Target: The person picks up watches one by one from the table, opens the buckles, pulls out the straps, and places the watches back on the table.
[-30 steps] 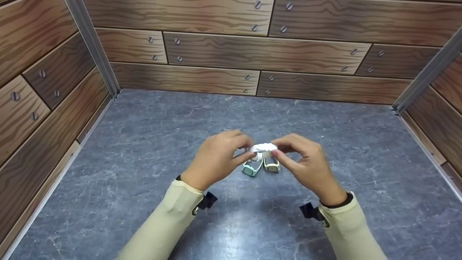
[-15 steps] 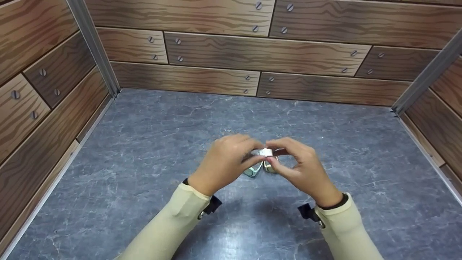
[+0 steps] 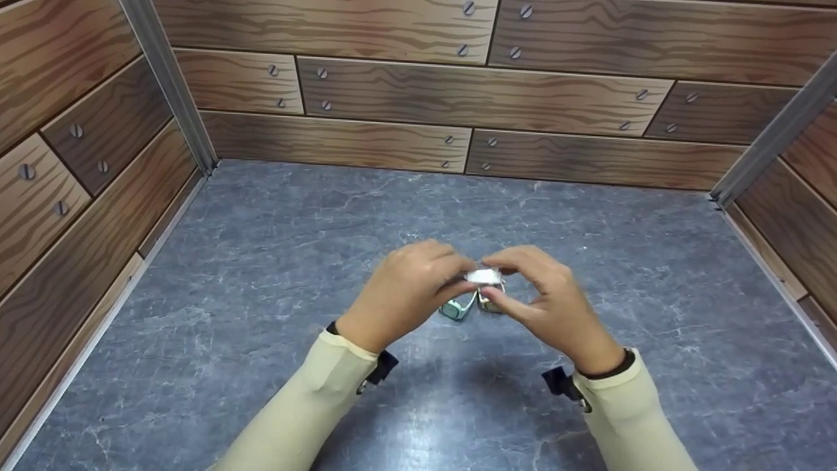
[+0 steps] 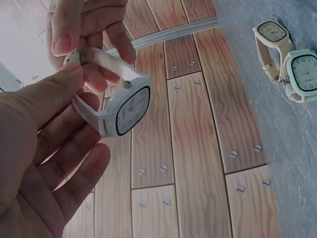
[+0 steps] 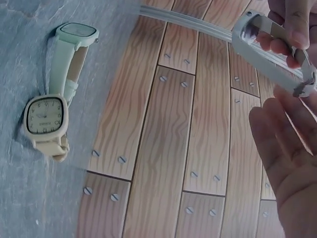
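Note:
A white wristwatch point(image 3: 484, 277) is held up between both hands, its strap closed into a loop. In the left wrist view, the squarish dial of this watch point(image 4: 132, 110) faces away from the palm. My left hand point(image 3: 409, 291) pinches the strap near the buckle between thumb and fingers. Close by, my right hand point(image 3: 552, 304) has its thumb and fingers about the buckle end; its exact contact is partly hidden. Below the hands, a mint green wristwatch point(image 3: 452, 310) and a cream wristwatch point(image 5: 45, 117) lie side by side on the table.
A grey marbled tabletop point(image 3: 294, 261) stretches around the hands. Wood-patterned panels point(image 3: 392, 91) wall it in at the back and both sides, with metal strips point(image 3: 170, 85) at the corners.
Both hands have drawn closer together around the white wristwatch. The watch has turned and shifted slightly right and down; the two watches on the table have stayed put.

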### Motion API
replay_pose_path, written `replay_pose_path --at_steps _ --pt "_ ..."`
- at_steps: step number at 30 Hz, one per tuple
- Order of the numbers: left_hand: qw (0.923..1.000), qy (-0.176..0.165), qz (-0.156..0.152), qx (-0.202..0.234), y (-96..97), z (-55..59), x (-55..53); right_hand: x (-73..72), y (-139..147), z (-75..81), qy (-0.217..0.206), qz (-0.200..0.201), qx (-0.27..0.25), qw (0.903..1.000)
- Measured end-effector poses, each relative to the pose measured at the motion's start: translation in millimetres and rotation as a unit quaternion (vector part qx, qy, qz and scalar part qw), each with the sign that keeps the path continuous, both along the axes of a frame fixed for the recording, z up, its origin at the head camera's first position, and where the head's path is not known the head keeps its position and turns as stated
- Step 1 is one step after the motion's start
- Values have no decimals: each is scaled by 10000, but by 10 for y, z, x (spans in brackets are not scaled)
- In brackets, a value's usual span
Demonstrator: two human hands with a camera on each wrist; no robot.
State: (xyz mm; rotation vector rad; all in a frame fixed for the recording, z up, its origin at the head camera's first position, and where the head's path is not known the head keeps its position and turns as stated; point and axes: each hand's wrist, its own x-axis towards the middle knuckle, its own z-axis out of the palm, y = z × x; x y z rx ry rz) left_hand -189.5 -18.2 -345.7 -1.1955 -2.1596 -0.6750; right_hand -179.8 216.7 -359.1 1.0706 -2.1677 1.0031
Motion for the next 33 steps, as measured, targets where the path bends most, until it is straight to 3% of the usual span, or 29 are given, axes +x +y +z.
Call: replay_pose_path --at_steps 5,13,20,24,29,33 --pt "9998 111 56 -140 18 -2 11 15 -9 11 242 -199 275 9991" --pt "9998 171 97 -10 2 -3 -6 0 -9 -7 78 -61 -233 9997" --pt "9984 360 169 -400 26 -8 3 16 -11 4 400 -418 458 9973" --pt "9988 327 149 -332 24 -11 -12 22 -27 20 568 -441 490 9962" --pt "9995 235 176 -72 -11 -5 -34 12 -17 23 373 -387 68 9985" --pt "9991 331 183 -175 -10 -7 -30 14 -8 11 155 -494 332 9981"
